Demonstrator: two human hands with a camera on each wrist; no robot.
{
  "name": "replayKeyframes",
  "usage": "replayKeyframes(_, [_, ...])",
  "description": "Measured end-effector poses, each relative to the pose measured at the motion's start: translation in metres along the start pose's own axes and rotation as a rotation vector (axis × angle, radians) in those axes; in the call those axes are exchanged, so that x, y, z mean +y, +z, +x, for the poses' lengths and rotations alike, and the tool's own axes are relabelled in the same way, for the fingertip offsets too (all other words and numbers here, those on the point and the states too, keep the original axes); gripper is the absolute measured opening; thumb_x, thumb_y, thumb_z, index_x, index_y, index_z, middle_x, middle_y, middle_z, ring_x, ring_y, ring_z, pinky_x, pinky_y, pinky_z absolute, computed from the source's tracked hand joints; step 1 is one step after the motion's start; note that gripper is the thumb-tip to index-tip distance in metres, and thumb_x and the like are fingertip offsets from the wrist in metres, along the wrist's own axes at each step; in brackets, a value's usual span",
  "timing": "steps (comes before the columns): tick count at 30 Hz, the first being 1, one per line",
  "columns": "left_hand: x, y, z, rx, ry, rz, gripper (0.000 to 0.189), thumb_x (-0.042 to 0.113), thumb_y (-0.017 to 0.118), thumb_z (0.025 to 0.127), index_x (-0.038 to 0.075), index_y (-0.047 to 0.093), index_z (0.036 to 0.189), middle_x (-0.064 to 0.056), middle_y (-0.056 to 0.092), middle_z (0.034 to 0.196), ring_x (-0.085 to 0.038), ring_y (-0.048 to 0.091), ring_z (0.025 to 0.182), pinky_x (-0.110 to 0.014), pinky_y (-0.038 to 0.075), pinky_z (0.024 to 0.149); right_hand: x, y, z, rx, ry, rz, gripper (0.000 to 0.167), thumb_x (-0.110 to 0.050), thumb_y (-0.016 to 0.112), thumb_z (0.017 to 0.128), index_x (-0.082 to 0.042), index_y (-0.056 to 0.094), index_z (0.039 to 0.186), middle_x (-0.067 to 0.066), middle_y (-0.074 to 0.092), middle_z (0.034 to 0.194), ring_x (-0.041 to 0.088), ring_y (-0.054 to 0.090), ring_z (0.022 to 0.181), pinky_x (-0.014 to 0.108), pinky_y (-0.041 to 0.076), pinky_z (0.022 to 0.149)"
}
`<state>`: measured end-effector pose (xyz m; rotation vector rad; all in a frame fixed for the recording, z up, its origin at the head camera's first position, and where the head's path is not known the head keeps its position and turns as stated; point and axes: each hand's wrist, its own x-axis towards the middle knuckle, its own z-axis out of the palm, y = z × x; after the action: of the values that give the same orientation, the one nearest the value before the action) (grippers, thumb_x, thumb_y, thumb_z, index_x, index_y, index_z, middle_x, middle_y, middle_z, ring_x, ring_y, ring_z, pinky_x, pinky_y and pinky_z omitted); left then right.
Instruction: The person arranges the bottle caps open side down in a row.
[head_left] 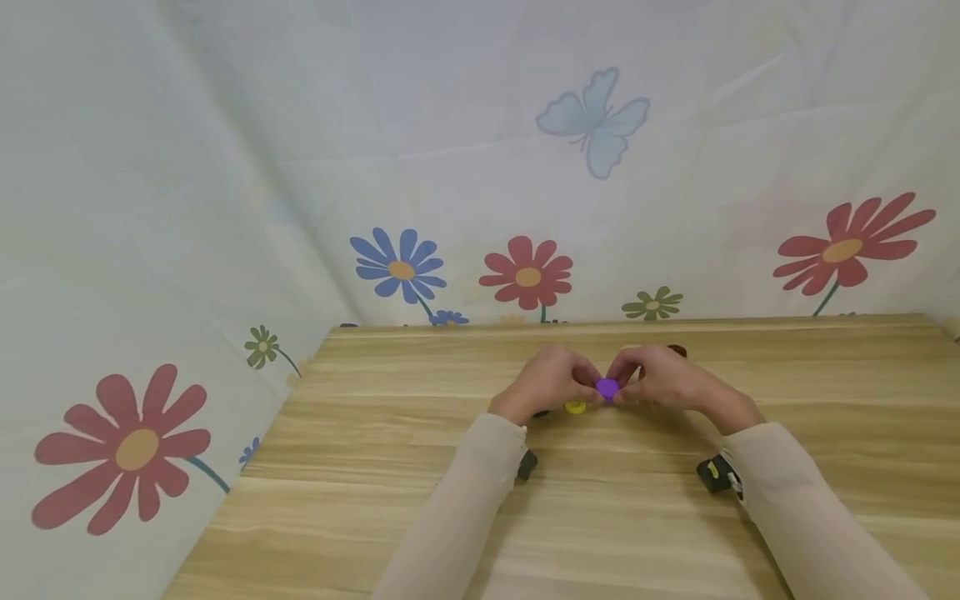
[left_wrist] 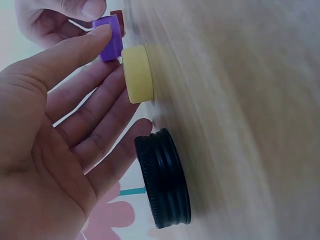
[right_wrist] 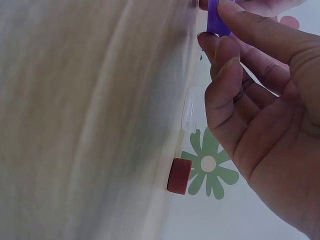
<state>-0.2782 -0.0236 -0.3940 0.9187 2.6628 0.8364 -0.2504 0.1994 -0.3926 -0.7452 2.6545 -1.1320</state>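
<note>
A small purple cap (head_left: 608,388) is held between both hands, just above the wooden table. My left hand (head_left: 551,379) pinches its left side, thumb toward me, with the other fingers spread beyond. From the opposite side, my right hand (head_left: 667,379) pinches the same cap between thumb and fingers. Beside the left fingers lies a yellow cap (left_wrist: 137,75). A wider black screw lid (left_wrist: 164,179) with a ridged side sits by the left little finger. Past the right hand are a clear ridged cap (right_wrist: 188,110) and a dark red cap (right_wrist: 180,176).
The wood-grain table (head_left: 375,467) runs back to a white cloth (head_left: 450,125) printed with flowers and a butterfly. More of this cloth hangs along the left side. Dark wrist cameras sit under both sleeves, close to the tabletop.
</note>
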Motion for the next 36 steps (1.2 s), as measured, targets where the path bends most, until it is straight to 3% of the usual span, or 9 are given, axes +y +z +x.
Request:
replayKeyframes(8, [0.0035,0.0011,0.0005,-0.01,-0.023,0.053,0.021,0.022,0.088,0.091,0.013,0.084,0.109,0.011,0.077,0.093,-0.005,0.062,0.084,-0.019,0.049,0.078,-0.0001,0.0005,-0.0005,-0.019,0.001,0.002,0.018,-0.003,0.082,0.091,-0.002,0.073,0.107,0.005,0.073,0.1,0.021,0.063,0.085,0.032,0.053,0.069])
replayKeyframes(22, [0.0077,0.0022,-0.0002,-0.016,-0.043,0.055,0.024,0.021,0.092,0.086,0.013,0.083,0.108,0.013,0.075,0.085,-0.002,0.064,0.079,-0.02,0.049,0.075,0.0025,0.0022,-0.0002,-0.024,-0.018,-0.009,0.018,-0.002,0.084,0.089,-0.003,0.075,0.105,0.005,0.069,0.101,0.022,0.064,0.093,0.032,0.054,0.073])
replayKeyframes(36, [0.0045,0.0048,0.0024,-0.011,-0.02,0.058,0.026,0.021,0.092,0.087,0.012,0.083,0.109,0.012,0.076,0.085,0.0,0.064,0.079,-0.019,0.049,0.076,0.0041,0.0032,0.0002,-0.03,-0.016,-0.002,0.02,-0.001,0.085,0.088,-0.001,0.074,0.105,0.006,0.068,0.101,0.023,0.064,0.094,0.03,0.054,0.074])
